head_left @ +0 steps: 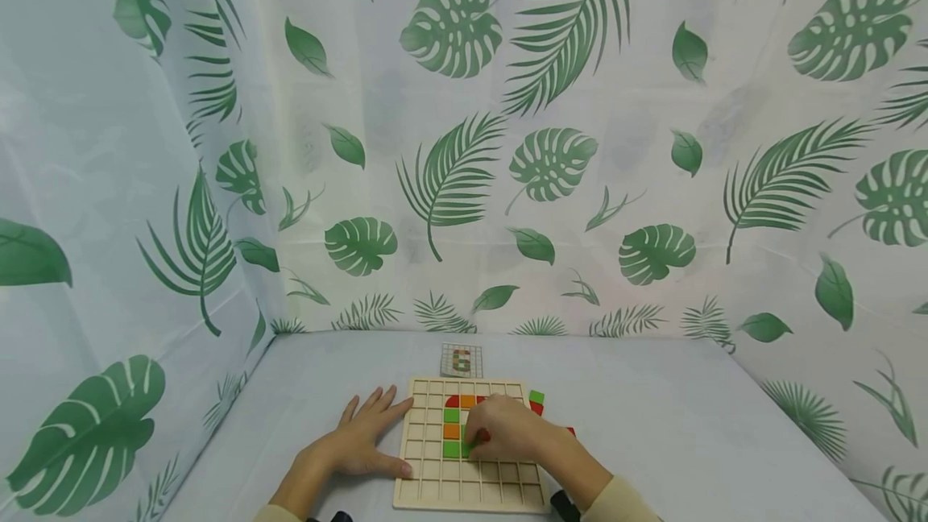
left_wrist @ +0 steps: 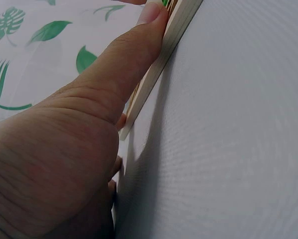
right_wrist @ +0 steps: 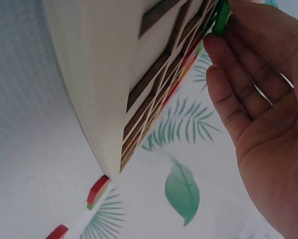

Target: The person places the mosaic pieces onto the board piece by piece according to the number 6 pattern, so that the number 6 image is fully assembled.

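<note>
A wooden grid board [head_left: 428,492] lies on the table with red, orange and green tiles in several of its cells. My left hand [head_left: 360,435] has its fingers spread at the board's left edge. In the left wrist view, the left thumb [left_wrist: 134,55] lies straight against the board's side. Over the middle of the board, my right hand [head_left: 510,428] pinches a green tile [right_wrist: 221,19] between thumb and fingers. That tile is at the grid's surface; whether it sits in a cell I cannot tell. The right hand hides part of the pattern.
A small pattern card [head_left: 474,362] with a coloured grid lies just behind the board. Right of the board are a loose green tile [head_left: 536,397] and red tiles [head_left: 571,431]. Leaf-printed cloth [head_left: 580,280] hangs behind and to the left of the table.
</note>
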A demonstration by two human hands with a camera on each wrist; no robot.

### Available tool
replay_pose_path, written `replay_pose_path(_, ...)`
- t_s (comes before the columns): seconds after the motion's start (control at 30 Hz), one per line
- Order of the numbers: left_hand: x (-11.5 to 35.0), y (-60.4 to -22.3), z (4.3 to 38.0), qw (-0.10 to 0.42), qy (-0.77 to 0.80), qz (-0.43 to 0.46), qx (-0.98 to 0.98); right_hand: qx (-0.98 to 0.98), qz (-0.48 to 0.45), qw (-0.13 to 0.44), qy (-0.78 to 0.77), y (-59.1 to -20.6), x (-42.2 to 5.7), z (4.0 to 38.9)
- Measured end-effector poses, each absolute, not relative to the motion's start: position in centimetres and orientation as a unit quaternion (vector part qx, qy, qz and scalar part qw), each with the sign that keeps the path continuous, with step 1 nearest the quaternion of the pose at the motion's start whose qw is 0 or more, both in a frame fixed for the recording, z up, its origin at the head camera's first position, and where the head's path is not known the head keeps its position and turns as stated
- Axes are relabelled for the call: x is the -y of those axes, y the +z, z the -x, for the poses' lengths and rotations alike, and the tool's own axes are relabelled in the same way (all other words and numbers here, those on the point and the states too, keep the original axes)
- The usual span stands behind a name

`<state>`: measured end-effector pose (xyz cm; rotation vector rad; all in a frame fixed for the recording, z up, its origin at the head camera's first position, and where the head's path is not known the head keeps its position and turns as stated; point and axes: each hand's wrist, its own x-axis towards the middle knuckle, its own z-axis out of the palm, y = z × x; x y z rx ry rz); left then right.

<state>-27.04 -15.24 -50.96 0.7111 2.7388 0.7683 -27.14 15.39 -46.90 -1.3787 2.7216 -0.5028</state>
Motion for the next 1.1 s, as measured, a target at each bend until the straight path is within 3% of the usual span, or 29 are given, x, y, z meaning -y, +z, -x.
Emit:
replay_pose_path(0.43, 15.3, -51.3, 26.8, 0.106, 0.265, -0.247, -0.926, -0.881, 0.454, 0.036, -0.132, -47.1, -14.9, 26.7)
replay_pose_path(0.63, 15.2, -51.2, 26.8, 0.112, 0.259, -0.246, -0.927, -0.878, 0.417, 0.047, -0.233, -46.7, -16.4, 27.1)
replay_pose_path(0.83, 15.1, -51.1, 27.0, 0.107, 0.250, -0.242, -0.931, -0.865, 0.380, 0.018, -0.327, -46.1, -18.8, 27.9)
replay_pose_path(1.1, 15.1, -51.0, 26.9, 0.103, 0.259, -0.239, -0.930, -0.871, 0.375, 0.083, -0.305, -46.9, -18.1, 28.0)
